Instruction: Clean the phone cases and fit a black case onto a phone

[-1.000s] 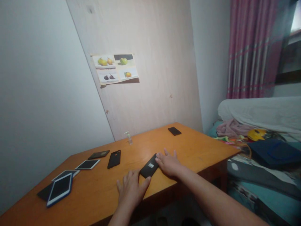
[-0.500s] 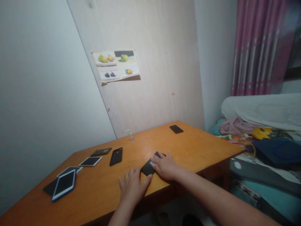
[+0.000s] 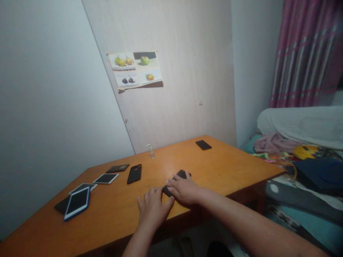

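A dark phone-shaped slab [image 3: 182, 174] lies slantwise on the wooden table, near its front edge. My right hand [image 3: 184, 190] rests flat across the middle of it, fingers stretched out toward the left and covering much of its surface. At the slab's near left corner is my left hand [image 3: 154, 207], palm down with the fingers spread. Its thumb and forefinger border that corner and seem to touch it. A black phone case [image 3: 134, 174] lies a little beyond my left hand.
On the table's left side are a blue-edged tablet [image 3: 77, 203], a white-framed tablet [image 3: 106, 178] and a dark flat device [image 3: 118, 168]. A small pump bottle [image 3: 151, 151] stands at the back. Another dark phone [image 3: 203, 145] lies far right. Right of the table [image 3: 227, 171] is a cluttered bed.
My right hand has slid slightly left and nearer over the slab, exposing more of its far end. My left hand stays at the corner. The camera view has shifted slightly.
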